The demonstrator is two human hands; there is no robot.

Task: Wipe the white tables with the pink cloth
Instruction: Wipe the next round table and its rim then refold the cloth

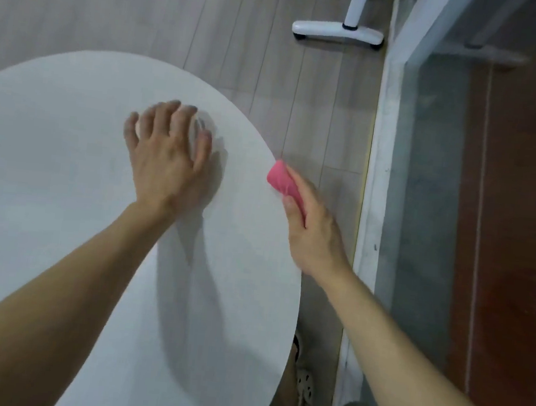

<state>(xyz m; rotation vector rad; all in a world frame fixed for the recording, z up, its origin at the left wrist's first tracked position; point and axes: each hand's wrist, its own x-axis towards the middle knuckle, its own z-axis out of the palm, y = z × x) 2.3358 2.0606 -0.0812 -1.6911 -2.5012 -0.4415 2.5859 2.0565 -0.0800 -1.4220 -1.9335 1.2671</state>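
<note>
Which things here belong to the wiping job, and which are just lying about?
Part of the job: white table, pink cloth, right hand gripping it, left hand on the table.
Just lying about: white stand base, shoe.

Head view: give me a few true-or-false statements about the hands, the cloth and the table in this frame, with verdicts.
1. The right hand grips the pink cloth. True.
2. The left hand holds a second cloth. False: it lies spread on the table top with no cloth in it.
3. The table is round and white. True.
4. The pink cloth is at the middle of the table. False: it is at the table's right edge.
5. A white stand foot sits on the floor beyond the table. True.
</note>
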